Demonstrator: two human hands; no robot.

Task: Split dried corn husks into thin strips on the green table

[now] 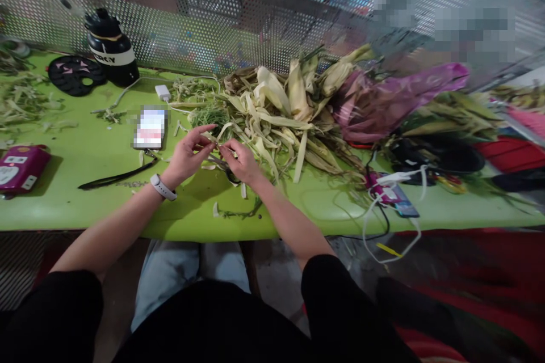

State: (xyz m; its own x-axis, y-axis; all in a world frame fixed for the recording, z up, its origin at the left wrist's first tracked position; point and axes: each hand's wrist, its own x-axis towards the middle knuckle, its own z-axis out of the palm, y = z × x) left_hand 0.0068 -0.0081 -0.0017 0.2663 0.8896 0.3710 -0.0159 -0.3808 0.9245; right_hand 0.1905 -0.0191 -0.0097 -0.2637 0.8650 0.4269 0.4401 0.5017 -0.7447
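Observation:
My left hand (190,153), with a white band on its wrist, is pinched shut in the middle of the green table. My right hand (242,162) meets it fingertip to fingertip, also pinched. Between them runs a thin, pale corn husk strip (227,128) that curls up past the fingers; its exact shape is partly hidden. Just beyond the hands lies a bundle of fine green stems (209,115). A large heap of corn husks (293,125) spreads right behind my right hand. Something dark, too hidden to name, lies under that hand.
A phone (150,127), a black strap (119,176) and a maroon box (24,169) lie to the left. Behind stands a black bottle (109,51). A pink plastic bag (370,105) and a cabled phone (402,202) are rightward. Perforated metal (191,17) closes the back.

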